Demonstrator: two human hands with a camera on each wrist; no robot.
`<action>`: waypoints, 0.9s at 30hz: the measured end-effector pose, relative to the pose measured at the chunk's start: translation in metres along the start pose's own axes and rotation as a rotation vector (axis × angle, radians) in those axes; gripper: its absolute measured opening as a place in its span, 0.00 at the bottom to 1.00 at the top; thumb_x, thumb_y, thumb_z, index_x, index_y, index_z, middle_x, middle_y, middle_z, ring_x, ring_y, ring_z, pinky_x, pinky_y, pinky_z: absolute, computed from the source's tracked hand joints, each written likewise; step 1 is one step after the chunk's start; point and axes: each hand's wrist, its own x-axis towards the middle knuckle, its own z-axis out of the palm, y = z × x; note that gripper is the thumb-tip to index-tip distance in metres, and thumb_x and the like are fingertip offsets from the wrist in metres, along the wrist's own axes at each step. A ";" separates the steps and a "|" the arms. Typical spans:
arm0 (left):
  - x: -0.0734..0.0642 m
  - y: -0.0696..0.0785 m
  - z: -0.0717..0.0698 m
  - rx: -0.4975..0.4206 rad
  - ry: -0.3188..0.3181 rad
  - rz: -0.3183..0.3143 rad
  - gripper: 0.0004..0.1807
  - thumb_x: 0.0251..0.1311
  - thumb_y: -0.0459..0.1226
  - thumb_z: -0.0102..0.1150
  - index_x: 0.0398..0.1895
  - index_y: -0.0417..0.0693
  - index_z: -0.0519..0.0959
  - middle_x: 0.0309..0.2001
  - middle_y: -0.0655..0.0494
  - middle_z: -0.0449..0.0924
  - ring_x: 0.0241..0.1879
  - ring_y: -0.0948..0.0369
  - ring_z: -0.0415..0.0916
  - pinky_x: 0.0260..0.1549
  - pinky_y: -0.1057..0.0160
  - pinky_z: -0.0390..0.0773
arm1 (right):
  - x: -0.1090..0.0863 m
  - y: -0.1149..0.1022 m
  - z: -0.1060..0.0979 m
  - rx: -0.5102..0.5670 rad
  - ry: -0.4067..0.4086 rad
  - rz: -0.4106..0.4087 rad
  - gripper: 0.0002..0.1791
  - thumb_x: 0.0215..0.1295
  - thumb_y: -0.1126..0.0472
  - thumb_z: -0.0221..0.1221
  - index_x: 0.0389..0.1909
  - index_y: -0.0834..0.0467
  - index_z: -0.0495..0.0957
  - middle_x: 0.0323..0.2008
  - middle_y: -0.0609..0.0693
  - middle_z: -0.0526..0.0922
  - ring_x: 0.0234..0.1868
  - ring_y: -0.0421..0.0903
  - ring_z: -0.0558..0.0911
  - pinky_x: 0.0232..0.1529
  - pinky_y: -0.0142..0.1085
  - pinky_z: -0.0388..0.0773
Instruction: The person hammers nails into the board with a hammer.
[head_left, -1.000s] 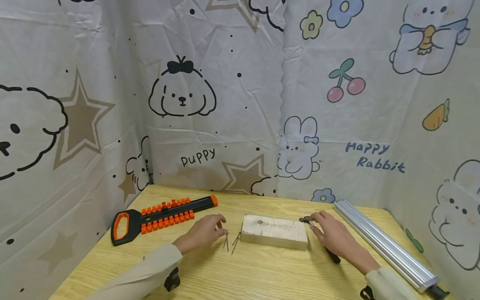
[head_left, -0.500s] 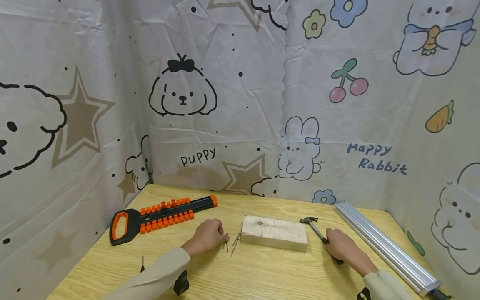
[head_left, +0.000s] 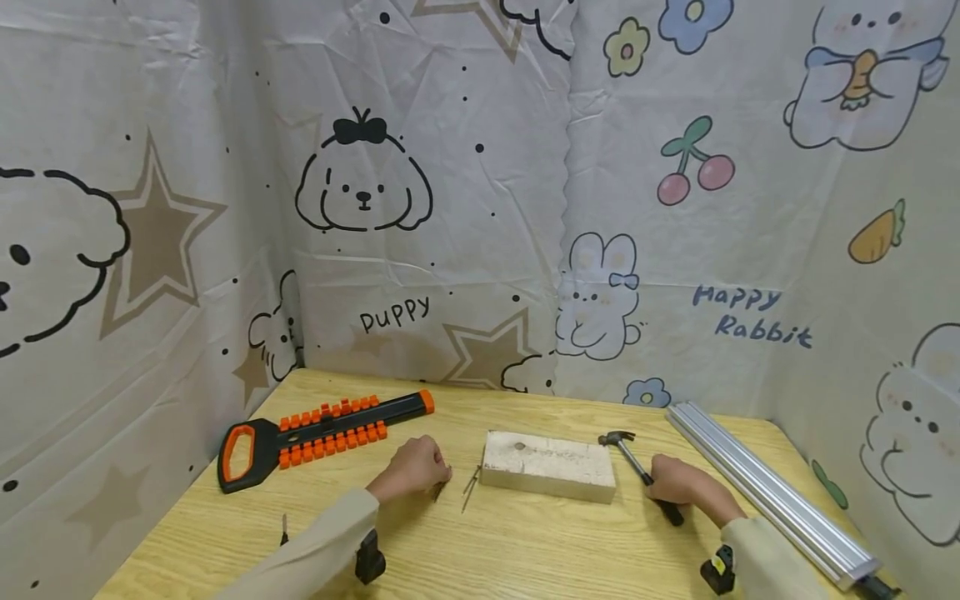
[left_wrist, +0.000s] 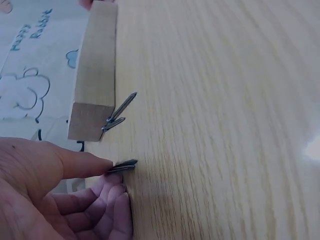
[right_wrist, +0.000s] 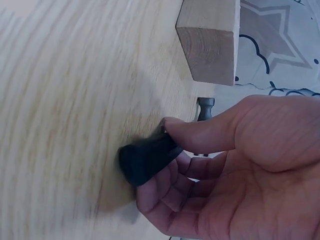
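My left hand [head_left: 414, 467] is low over the table, left of a pale wooden block [head_left: 547, 465]. In the left wrist view its thumb and fingers pinch a couple of dark nails [left_wrist: 125, 166], points outward. Two more nails [left_wrist: 122, 107] lie close by the block's end. To the right of the block, a claw hammer [head_left: 633, 458] lies slanted, its head toward the back. My right hand [head_left: 678, 483] holds its black handle [right_wrist: 147, 159] between thumb and curled fingers. The hammer's head [right_wrist: 205, 107] shows partly behind the thumb in the right wrist view.
A black bar with orange clips [head_left: 330, 433] and a loop handle lies at the back left. Along the right edge runs a long silver metal bar [head_left: 772, 492]. A thin upright-looking tip [head_left: 284, 529] shows beside my left sleeve. Printed cloth hangs behind the table.
My right hand has slid from near the hammer's head down to its handle. The left hand has closed its fingers on the nearer nails and drawn them slightly left.
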 end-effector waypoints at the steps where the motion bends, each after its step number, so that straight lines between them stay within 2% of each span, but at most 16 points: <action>1: 0.000 -0.001 -0.001 -0.013 -0.008 -0.007 0.26 0.64 0.31 0.68 0.08 0.49 0.71 0.08 0.66 0.62 0.11 0.67 0.56 0.15 0.69 0.56 | 0.000 0.000 0.000 0.015 -0.006 0.001 0.22 0.68 0.68 0.61 0.16 0.54 0.66 0.11 0.43 0.60 0.12 0.37 0.61 0.17 0.27 0.60; 4: 0.000 -0.003 -0.006 -0.081 -0.027 -0.031 0.20 0.64 0.30 0.66 0.13 0.42 0.78 0.12 0.60 0.73 0.12 0.65 0.64 0.15 0.69 0.63 | 0.000 0.002 -0.001 0.052 -0.021 0.009 0.22 0.70 0.67 0.62 0.18 0.54 0.64 0.14 0.43 0.61 0.14 0.38 0.62 0.19 0.28 0.61; 7: -0.002 -0.005 -0.009 -0.201 -0.043 -0.077 0.11 0.66 0.30 0.64 0.24 0.37 0.83 0.22 0.52 0.84 0.18 0.62 0.77 0.19 0.66 0.78 | 0.000 0.006 -0.003 0.084 -0.030 -0.004 0.22 0.71 0.66 0.62 0.19 0.55 0.64 0.16 0.44 0.63 0.16 0.38 0.63 0.21 0.28 0.63; 10: -0.002 -0.005 -0.010 -0.326 -0.051 -0.124 0.06 0.69 0.30 0.63 0.33 0.35 0.82 0.29 0.46 0.86 0.23 0.59 0.83 0.24 0.60 0.86 | 0.000 0.009 -0.006 0.134 -0.034 -0.016 0.18 0.72 0.66 0.61 0.21 0.57 0.68 0.18 0.45 0.66 0.18 0.39 0.66 0.21 0.29 0.67; 12: -0.001 -0.004 -0.009 -0.407 -0.053 -0.150 0.04 0.70 0.30 0.62 0.38 0.35 0.81 0.31 0.45 0.86 0.25 0.58 0.84 0.25 0.59 0.87 | 0.000 0.012 -0.008 0.245 -0.053 -0.019 0.16 0.74 0.67 0.58 0.23 0.60 0.70 0.19 0.47 0.70 0.19 0.39 0.70 0.21 0.31 0.72; 17: 0.008 0.001 -0.006 -0.427 -0.002 -0.047 0.04 0.69 0.28 0.64 0.42 0.33 0.81 0.35 0.45 0.85 0.30 0.54 0.85 0.30 0.57 0.88 | 0.001 0.020 -0.008 0.520 -0.080 0.007 0.12 0.80 0.68 0.50 0.33 0.68 0.73 0.25 0.52 0.79 0.22 0.41 0.75 0.24 0.32 0.77; 19: 0.012 0.006 -0.005 -0.426 0.019 0.013 0.06 0.69 0.27 0.64 0.44 0.30 0.82 0.36 0.44 0.86 0.32 0.50 0.87 0.33 0.55 0.89 | 0.001 0.025 -0.007 0.558 -0.081 0.017 0.14 0.82 0.67 0.48 0.36 0.69 0.76 0.26 0.50 0.78 0.23 0.39 0.74 0.24 0.30 0.74; 22: 0.020 0.017 -0.004 -0.474 0.029 0.069 0.08 0.69 0.26 0.63 0.47 0.27 0.81 0.38 0.41 0.85 0.36 0.45 0.88 0.36 0.52 0.90 | 0.001 0.030 -0.006 0.604 -0.094 0.021 0.17 0.84 0.65 0.44 0.38 0.69 0.77 0.26 0.48 0.76 0.23 0.38 0.72 0.24 0.28 0.72; 25: 0.027 0.029 0.000 -0.535 0.039 0.100 0.07 0.68 0.25 0.63 0.45 0.26 0.81 0.40 0.38 0.85 0.39 0.44 0.87 0.39 0.50 0.90 | 0.001 0.031 -0.005 0.635 -0.101 0.011 0.18 0.85 0.65 0.42 0.39 0.71 0.77 0.26 0.47 0.75 0.24 0.37 0.71 0.24 0.27 0.72; 27: 0.031 0.037 0.003 -0.563 0.035 0.117 0.07 0.68 0.26 0.64 0.45 0.27 0.81 0.41 0.37 0.85 0.40 0.45 0.87 0.42 0.47 0.89 | 0.001 0.028 -0.005 0.619 -0.067 0.003 0.18 0.84 0.66 0.43 0.38 0.71 0.78 0.25 0.47 0.76 0.24 0.37 0.72 0.24 0.27 0.71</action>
